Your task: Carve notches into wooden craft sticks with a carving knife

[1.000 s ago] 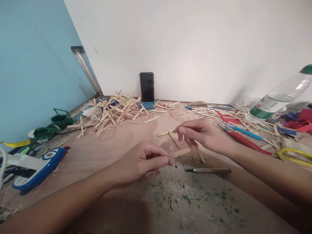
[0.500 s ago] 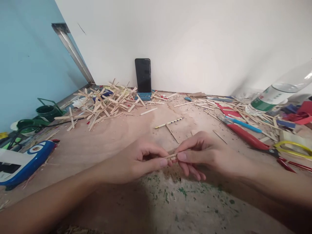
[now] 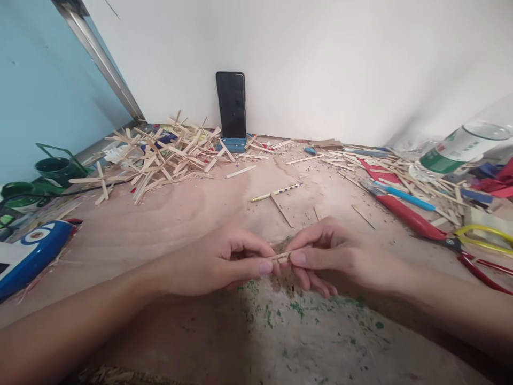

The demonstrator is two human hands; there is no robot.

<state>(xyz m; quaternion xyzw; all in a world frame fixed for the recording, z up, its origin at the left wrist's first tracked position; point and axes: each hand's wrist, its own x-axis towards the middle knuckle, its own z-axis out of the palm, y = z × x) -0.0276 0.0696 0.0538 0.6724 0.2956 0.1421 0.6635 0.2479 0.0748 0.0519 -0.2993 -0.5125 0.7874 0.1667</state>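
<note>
Both hands meet over the middle of the wooden board. My left hand pinches one end of a short flat wooden stick between thumb and fingers. My right hand pinches the other end of the same stick, thumb on top, fingers curled under. The stick lies roughly level just above the board. Most of it is hidden by the fingertips.
A heap of wooden sticks lies at the back left, a black phone stands against the wall. A pencil and loose sticks lie ahead. Red-handled pliers, a plastic bottle, a blue-white device, green pots.
My right hand came down from the pencil area and took hold of the stick that my left hand held. The view has tilted downward; a tool near the front went out of sight.
</note>
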